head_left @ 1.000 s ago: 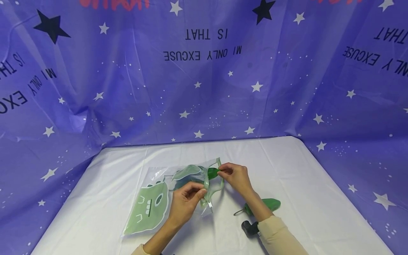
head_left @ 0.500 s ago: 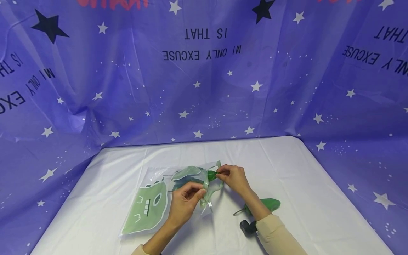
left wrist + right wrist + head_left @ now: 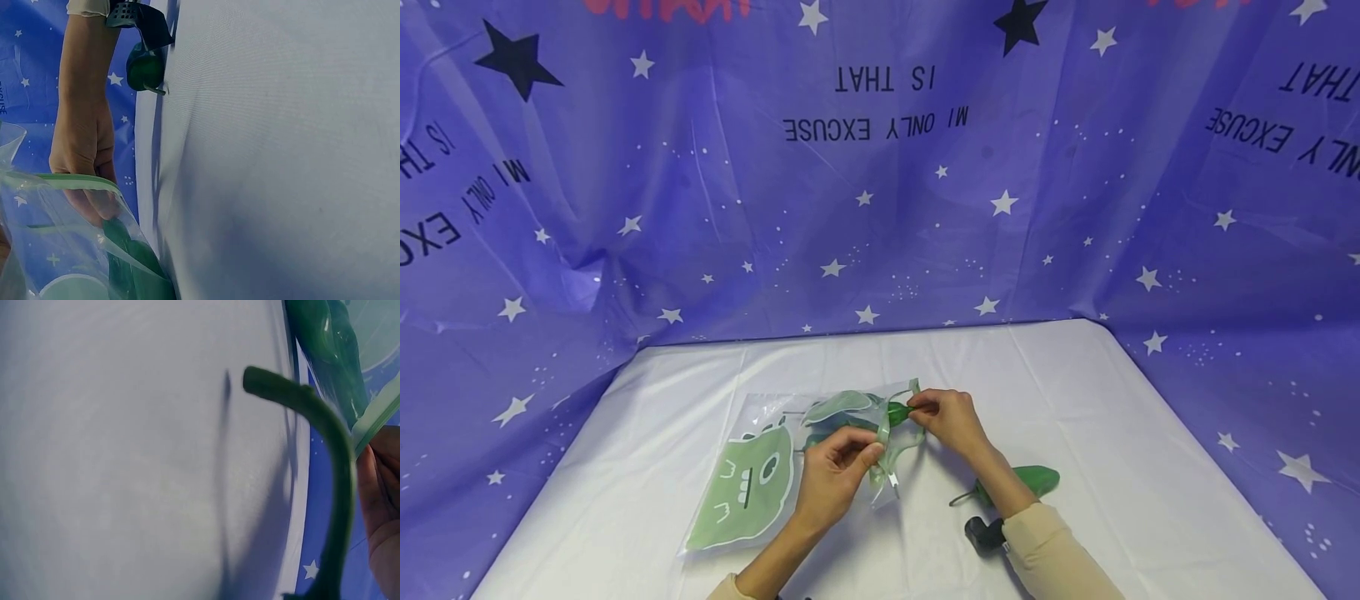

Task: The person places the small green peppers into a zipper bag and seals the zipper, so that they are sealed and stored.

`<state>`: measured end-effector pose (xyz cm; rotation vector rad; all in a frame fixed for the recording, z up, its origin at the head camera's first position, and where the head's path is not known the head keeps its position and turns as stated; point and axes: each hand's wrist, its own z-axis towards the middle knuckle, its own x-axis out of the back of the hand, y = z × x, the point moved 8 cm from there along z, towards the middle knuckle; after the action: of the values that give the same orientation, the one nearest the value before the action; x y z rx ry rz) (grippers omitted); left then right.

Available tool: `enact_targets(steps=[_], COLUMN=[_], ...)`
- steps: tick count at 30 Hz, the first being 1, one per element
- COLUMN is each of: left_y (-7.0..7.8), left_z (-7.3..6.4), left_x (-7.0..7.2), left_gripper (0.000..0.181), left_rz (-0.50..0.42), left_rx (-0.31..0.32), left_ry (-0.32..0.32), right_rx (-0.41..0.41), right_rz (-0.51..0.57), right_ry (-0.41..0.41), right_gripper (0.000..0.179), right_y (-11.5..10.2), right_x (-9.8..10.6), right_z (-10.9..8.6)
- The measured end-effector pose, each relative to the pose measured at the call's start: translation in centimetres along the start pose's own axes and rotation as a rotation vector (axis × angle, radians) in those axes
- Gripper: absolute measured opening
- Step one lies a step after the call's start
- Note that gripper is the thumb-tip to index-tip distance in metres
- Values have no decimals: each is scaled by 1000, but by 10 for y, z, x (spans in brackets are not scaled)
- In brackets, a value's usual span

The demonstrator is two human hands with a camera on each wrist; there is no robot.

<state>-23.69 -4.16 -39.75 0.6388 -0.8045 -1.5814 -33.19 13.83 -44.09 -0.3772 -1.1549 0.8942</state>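
Observation:
A clear zip bag [image 3: 741, 492] with a green monster print lies on the table, its mouth facing right. My left hand [image 3: 835, 479] pinches the near edge of that mouth between thumb and fingers. At the opening, my right hand [image 3: 951, 421] pinches the end of a green pepper [image 3: 898, 412], most of which is inside the bag. The left wrist view shows the right fingertips behind the clear film, on the pepper, with another green pepper [image 3: 147, 265] beside it. A loose green pepper [image 3: 1039, 478] lies under the right forearm; its curved stem [image 3: 340, 469] looms large in the right wrist view.
White cloth covers the table [image 3: 1150, 500]. A purple star-printed curtain [image 3: 880, 208] stands behind and along both sides. A black camera mount [image 3: 983, 536] sits at the right wrist, close to the loose pepper.
My right hand has shifted slightly left and down with the pepper end. The bag has slid a little left. My left hand keeps its grip on the edge.

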Motion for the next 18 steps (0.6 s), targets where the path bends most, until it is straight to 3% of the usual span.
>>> enact_targets(steps=[11,18], left_y=[13,1], left_z=[3,-1], left_x=[0,1], left_gripper=[13,11], left_rz=[-1,3], left_rx=[-22,17], left_ry=[4,9], right_rx=[-33,-34], right_rz=[58,114], right_ry=[-6,-9], right_gripper=[15,16], right_y=[3,2], right_x=[10,15], right_z=[-1,-5])
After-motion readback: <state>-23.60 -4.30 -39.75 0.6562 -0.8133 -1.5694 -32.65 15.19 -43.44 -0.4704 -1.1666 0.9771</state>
